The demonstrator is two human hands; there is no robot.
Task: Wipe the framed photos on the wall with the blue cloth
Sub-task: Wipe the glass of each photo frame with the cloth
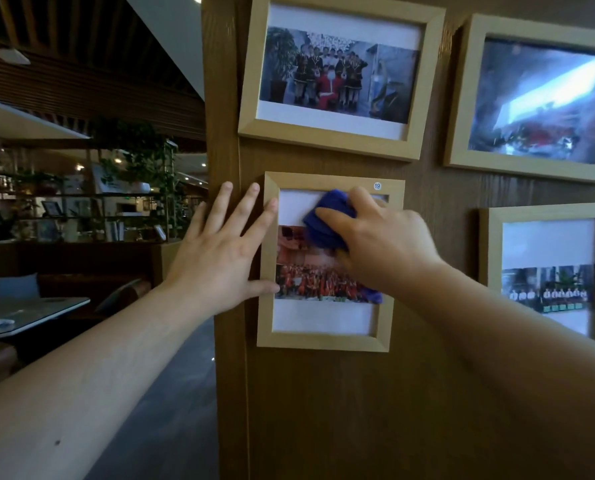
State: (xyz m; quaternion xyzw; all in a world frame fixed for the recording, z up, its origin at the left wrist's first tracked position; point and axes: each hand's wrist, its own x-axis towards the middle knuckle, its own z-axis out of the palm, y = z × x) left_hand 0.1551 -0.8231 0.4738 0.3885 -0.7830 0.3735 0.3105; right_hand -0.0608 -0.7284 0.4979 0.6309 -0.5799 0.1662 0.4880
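Observation:
Several light wooden framed photos hang on a brown wood-grain wall. My right hand [375, 237] presses a bunched blue cloth [327, 220] against the glass of the lower middle frame [323, 341], over the upper part of its picture. A small corner of the cloth shows below my wrist. My left hand [220, 251] lies flat with fingers spread on the wall, its fingertips and thumb touching that frame's left edge. Above hangs a frame with a group photo [334, 77].
Two more frames hang to the right, one upper [531, 98] and one lower [545, 271]. The wall's left edge [220, 375] drops to a dim dining room with shelves, plants, a table [36, 306] and seating.

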